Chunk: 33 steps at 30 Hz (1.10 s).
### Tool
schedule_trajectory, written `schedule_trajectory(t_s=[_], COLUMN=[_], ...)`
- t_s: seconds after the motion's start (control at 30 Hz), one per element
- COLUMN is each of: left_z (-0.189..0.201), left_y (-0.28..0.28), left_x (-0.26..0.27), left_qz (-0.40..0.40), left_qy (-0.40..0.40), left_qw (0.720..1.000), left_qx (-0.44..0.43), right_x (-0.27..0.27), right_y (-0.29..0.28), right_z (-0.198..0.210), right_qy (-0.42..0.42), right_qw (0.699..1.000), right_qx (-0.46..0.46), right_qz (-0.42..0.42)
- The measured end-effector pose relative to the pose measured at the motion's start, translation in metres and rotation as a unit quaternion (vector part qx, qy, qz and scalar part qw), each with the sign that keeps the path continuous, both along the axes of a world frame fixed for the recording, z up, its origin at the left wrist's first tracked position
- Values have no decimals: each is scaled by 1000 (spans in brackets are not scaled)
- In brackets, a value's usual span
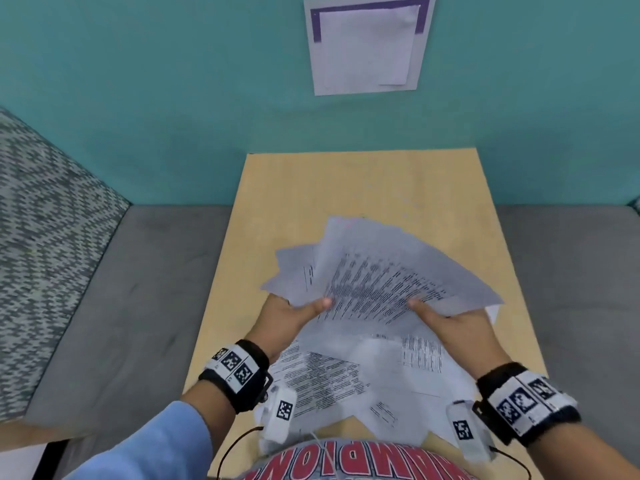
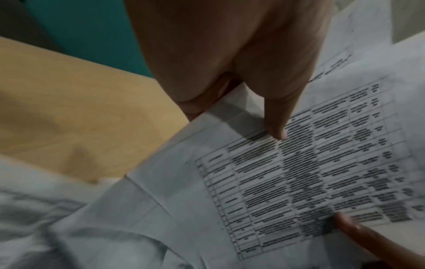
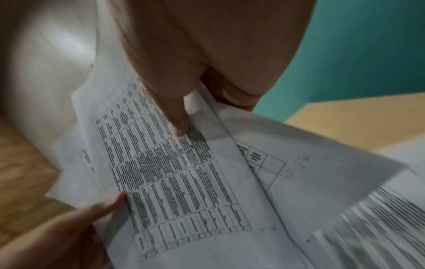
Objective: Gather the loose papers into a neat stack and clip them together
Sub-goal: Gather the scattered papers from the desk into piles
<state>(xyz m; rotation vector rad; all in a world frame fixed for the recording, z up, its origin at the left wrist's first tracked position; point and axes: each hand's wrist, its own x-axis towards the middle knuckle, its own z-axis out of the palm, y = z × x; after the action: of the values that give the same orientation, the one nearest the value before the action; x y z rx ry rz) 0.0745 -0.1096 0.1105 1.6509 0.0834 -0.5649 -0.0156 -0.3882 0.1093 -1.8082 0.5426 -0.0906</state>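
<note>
A fanned bundle of printed papers (image 1: 374, 271) is lifted above the wooden table (image 1: 363, 181), held from both sides. My left hand (image 1: 291, 313) grips its left edge, thumb on top of the printed table (image 2: 299, 172) and fingers underneath. My right hand (image 1: 446, 318) grips the right edge the same way, thumb pressed on the text (image 3: 172, 163). More loose sheets (image 1: 346, 379) lie scattered on the table below my wrists, overlapping at odd angles. No clip shows in any view.
The table stands against a teal wall (image 1: 173, 98) with a grey upholstered seat (image 1: 121, 306) on both sides. A paper notice (image 1: 367, 43) hangs on the wall. Bare tabletop lies beyond the papers.
</note>
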Motion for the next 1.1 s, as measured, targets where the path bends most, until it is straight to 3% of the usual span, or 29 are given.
schedule_trajectory(t_s=[0.1, 0.27, 0.43, 0.67, 0.83, 0.9, 1.0, 1.1], left_z=[-11, -4, 2, -9, -19, -22, -12, -11], left_y=[-4, -6, -11, -8, -7, -9, -13, -15], left_x=[-1, 7, 7, 16, 13, 13, 14, 13], left_qz=[8, 31, 16, 25, -19, -2, 38, 14], left_qy=[29, -51, -39, -74, -35, -49, -85, -92], left_qw=[999, 998, 999, 997, 999, 998, 996, 995], left_qx=[35, 20, 18, 14, 37, 35, -2, -25], right_x=[-1, 11, 13, 11, 12, 15, 16, 15], right_y=[6, 5, 2, 4, 10, 13, 18, 25], right_z=[-25, -15, -24, -14, -34, -34, -28, -35], right_qy=[44, -1, 2, -73, 15, 27, -20, -32], right_qw=[999, 999, 1000, 995, 999, 1000, 999, 997], right_qx=[-1, 4, 20, 56, 24, 8, 23, 46], right_qz=[2, -46, -19, -26, 33, 14, -43, -45])
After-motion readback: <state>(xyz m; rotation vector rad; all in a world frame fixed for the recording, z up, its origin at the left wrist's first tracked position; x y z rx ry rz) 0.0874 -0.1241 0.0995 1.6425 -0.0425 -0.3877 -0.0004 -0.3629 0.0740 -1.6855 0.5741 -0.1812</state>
